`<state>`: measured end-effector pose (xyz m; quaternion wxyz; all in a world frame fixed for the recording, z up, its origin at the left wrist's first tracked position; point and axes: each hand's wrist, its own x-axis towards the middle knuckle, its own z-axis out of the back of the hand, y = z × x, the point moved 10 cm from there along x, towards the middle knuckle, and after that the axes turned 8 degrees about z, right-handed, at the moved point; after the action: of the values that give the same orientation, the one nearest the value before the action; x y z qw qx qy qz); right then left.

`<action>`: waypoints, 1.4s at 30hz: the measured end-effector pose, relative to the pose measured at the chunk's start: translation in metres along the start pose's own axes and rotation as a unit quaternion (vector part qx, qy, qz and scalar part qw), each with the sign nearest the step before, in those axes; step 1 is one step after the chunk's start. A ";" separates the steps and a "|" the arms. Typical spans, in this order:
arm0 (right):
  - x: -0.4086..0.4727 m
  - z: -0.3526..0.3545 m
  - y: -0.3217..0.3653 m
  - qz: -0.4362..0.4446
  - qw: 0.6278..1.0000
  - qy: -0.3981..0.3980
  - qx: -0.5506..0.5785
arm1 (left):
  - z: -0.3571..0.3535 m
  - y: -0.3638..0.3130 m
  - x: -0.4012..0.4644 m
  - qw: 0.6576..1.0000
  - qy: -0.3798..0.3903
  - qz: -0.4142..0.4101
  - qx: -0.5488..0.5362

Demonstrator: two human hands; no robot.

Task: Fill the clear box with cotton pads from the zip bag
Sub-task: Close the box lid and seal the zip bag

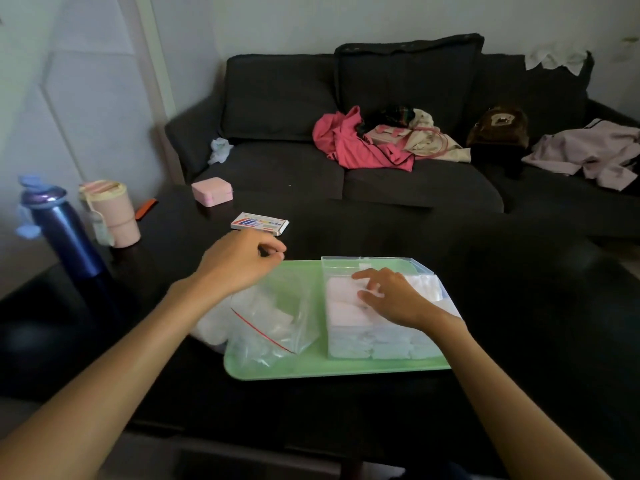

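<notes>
**Pads in the box, bag beside it**

On the green tray (346,370) on the dark desk (519,306), the clear box (381,344) lies long axis front to back, full of pads (346,306). The right hand (391,299) presses them with spread fingers. The left hand (239,261), fingers loosely curled and holding nothing, hovers over the bag (273,320), whose red zip runs diagonally.

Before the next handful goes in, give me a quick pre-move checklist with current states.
1. Clear box sits flat on the green tray: ok.
2. Room left in the box: not ok, cotton pads reach near the rim.
3. Right hand free of the box: not ok, it rests on the pads.
4. Left hand free to reach: ok, it holds nothing.
5. Zip bag within reach on the tray: ok.
6. Bag mouth open: cannot tell.
</notes>
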<state>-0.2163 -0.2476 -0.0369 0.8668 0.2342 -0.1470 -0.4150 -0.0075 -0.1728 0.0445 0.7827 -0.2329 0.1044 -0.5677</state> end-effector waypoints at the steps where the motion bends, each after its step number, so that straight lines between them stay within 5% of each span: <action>1: -0.005 0.011 0.005 0.012 0.999 -0.024 0.018 | 0.002 0.006 -0.004 1.000 0.027 0.012 0.005; 5: -0.031 0.056 0.006 0.014 0.996 -0.067 0.058 | 0.001 0.016 -0.021 0.993 0.111 0.043 -0.018; 8: -0.039 0.089 -0.023 -0.037 0.990 -0.085 0.106 | -0.015 0.012 -0.018 0.972 0.163 0.087 -0.145; 14: -0.032 0.105 -0.111 -0.261 0.927 -0.138 0.231 | -0.066 -0.015 0.006 0.845 0.226 0.243 -0.419; 20: -0.018 0.044 -0.148 -0.378 0.835 -0.066 0.394 | -0.132 -0.030 0.058 0.856 0.203 0.298 -0.371; 27: 0.023 0.008 -0.160 -0.337 0.774 0.004 0.536 | -0.172 -0.006 0.084 0.809 0.247 0.395 -0.359; 33: 0.040 0.020 -0.162 -0.269 0.793 -0.014 0.546 | -0.159 -0.012 0.101 0.795 0.256 0.334 -0.437; 39: 0.039 0.091 -0.119 -0.130 0.917 -0.053 0.374 | -0.080 -0.051 0.111 0.921 0.176 0.094 -0.336; 42: 0.019 0.128 -0.083 -0.037 0.962 -0.080 0.260 | -0.046 -0.081 0.084 0.954 0.155 -0.043 -0.253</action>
<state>-0.3158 -0.3437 0.0287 0.7459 0.4223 -0.3099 -0.4115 -0.0674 -0.2833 0.0520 0.6473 -0.3367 0.3547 -0.5846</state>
